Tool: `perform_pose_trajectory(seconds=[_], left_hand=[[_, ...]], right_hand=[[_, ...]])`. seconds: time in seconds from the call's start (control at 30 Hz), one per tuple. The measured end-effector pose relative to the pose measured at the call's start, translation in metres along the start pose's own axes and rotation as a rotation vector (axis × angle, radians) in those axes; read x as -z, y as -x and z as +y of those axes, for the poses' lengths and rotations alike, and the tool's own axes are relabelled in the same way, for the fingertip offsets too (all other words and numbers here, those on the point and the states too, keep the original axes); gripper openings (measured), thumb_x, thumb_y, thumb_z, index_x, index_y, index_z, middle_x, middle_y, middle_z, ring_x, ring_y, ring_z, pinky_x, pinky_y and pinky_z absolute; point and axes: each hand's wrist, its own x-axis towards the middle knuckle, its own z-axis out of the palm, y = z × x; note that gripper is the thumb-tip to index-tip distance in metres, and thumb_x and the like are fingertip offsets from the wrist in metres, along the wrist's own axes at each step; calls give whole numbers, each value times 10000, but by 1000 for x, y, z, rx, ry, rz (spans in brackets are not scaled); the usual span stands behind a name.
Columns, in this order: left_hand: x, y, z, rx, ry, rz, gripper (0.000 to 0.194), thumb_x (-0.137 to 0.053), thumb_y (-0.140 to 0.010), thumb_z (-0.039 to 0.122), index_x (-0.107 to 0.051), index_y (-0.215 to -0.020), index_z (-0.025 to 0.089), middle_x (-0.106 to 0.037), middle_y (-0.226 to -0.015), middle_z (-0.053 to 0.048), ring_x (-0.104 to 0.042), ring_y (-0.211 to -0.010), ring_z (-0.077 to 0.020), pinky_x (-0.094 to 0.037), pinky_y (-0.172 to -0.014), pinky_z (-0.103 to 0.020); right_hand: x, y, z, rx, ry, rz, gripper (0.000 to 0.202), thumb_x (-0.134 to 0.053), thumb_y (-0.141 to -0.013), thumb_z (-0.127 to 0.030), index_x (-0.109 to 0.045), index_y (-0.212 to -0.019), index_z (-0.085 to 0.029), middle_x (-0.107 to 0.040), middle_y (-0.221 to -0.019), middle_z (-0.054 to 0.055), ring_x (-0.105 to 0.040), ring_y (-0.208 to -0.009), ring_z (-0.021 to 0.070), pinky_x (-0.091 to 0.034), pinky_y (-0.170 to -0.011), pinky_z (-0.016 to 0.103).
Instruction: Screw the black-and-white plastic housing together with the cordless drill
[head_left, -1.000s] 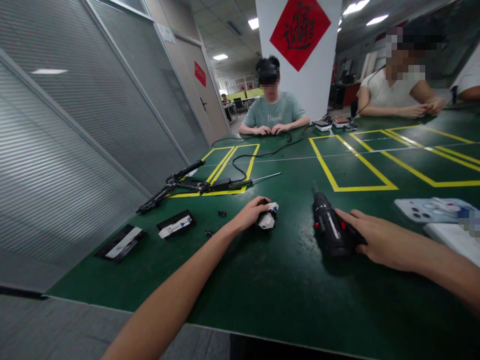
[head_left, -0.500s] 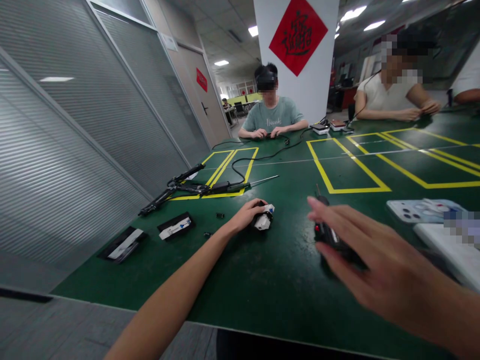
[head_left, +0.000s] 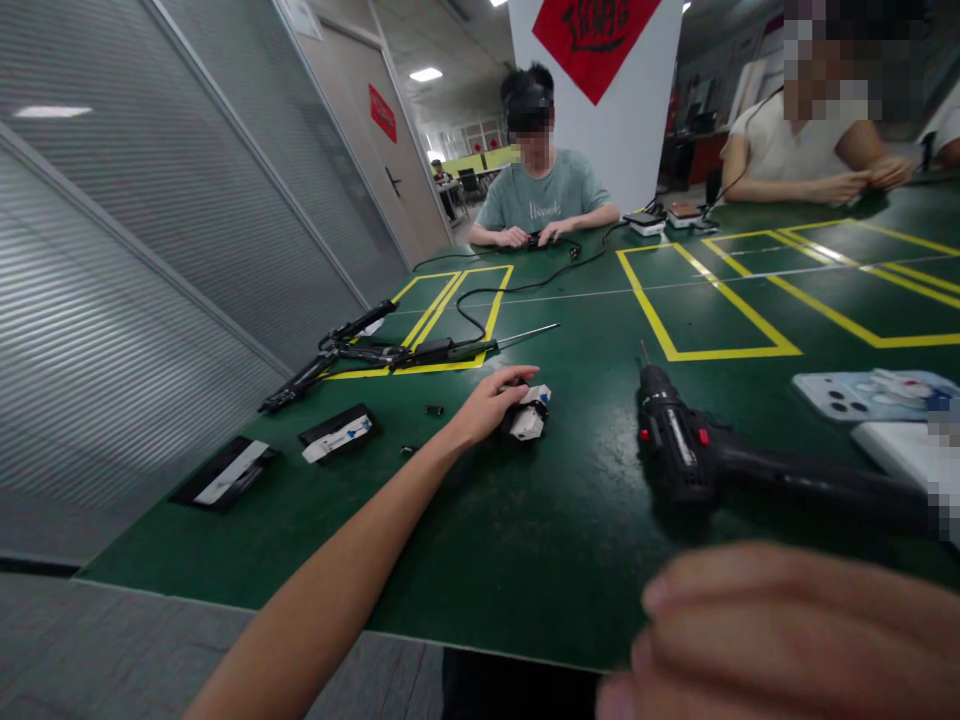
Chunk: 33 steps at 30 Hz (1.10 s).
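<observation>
The left hand (head_left: pixel 491 402) clasps a small black-and-white part (head_left: pixel 527 418) against the green tabletop (head_left: pixel 525 540), steadying it. The right hand (head_left: pixel 787 640), near the camera, is empty, fingers curled; the cordless screwdriver (head_left: pixel 675 450) lies free just right.

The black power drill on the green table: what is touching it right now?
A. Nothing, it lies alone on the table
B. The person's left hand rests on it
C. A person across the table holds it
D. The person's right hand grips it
A. The drill lies free on the table; the left hand rests on a small white part, and the right hand is raised close to the camera.
</observation>
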Motion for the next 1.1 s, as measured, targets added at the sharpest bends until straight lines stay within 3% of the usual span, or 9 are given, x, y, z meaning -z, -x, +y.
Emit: perform_pose_trajectory(seconds=[0.07,0.13,0.2,0.27,0.33,0.5,0.67,0.8,1.1], left_hand=[[1,0,1,-99,-34,17,299,-508,-849,253,-654,-1088,147,-612,-1138,-85,-532,-1098,-222,-352,-1014,-357],[2,1,4,-169,-48,12,250,-531,-843,251,-673,-1013,135,-617,-1110,-94,-535,-1100,-224,-350,-1025,-363],[3,4,9,-194,-68,-2,219,-561,-832,261,-677,-974,141,-605,-1132,-99,-531,-1115,-230,-351,-1030,-376],[4,6,14,-193,-98,-23,191,-589,-813,256,-677,-947,152,-582,-1175,-103,-519,-1139,-237,-345,-1038,-394],[5,7,17,-186,-120,-44,169,-603,-795,231,-671,-930,156,-562,-1208,-105,-507,-1161,-242,-341,-1043,-407],[5,9,17,-160,-126,-68,89,-594,-790,208,-648,-825,147,-552,-1211,-105,-525,-1137,-231,-368,-1017,-401],[4,8,18,-163,-126,-80,93,-595,-794,220,-647,-801,143,-568,-1173,-104,-535,-1117,-227,-369,-1009,-396],[2,8,19,-157,-111,-81,104,-597,-797,231,-648,-808,142,-569,-1163,-103,-535,-1116,-229,-376,-999,-389],[-3,7,16,-143,-65,-80,123,-594,-805,245,-647,-818,135,-561,-1156,-108,-554,-1059,-211,-423,-932,-359]], right_hand=[[3,-27,19,63,99,84,331,-399,-965,-254,-510,-1272,-310,-697,-1008,5,-663,-883,193,-564,-738,268],[-3,-53,51,-44,205,-34,345,-461,-927,-187,-536,-1264,-197,-677,-1059,73,-651,-896,231,-537,-785,345],[-21,-70,87,-223,280,-258,312,-522,-906,-190,-582,-1211,-165,-686,-990,87,-652,-870,261,-528,-780,405],[-46,-76,116,-270,296,-332,330,-640,-843,-218,-605,-1160,-130,-688,-924,99,-654,-843,285,-543,-722,427],[-71,-74,132,-296,296,-388,336,-662,-851,-283,-589,-1142,-134,-667,-975,87,-649,-846,246,-546,-733,429],[-101,-59,133,-297,207,-389,294,-583,-919,-294,-554,-1174,-150,-634,-1050,72,-634,-894,224,-539,-774,422],[-96,-56,138,-305,75,-351,269,-575,-926,-244,-555,-1177,-152,-646,-1019,61,-639,-878,215,-536,-782,417],[-92,-59,143,-295,-18,-335,156,-557,-936,-208,-614,-1066,-144,-669,-934,35,-647,-799,182,-536,-752,379],[-92,-62,149,-334,-95,-320,160,-573,-930,-272,-650,-882,-140,-652,-757,-6,-616,-634,141,-525,-643,318]])
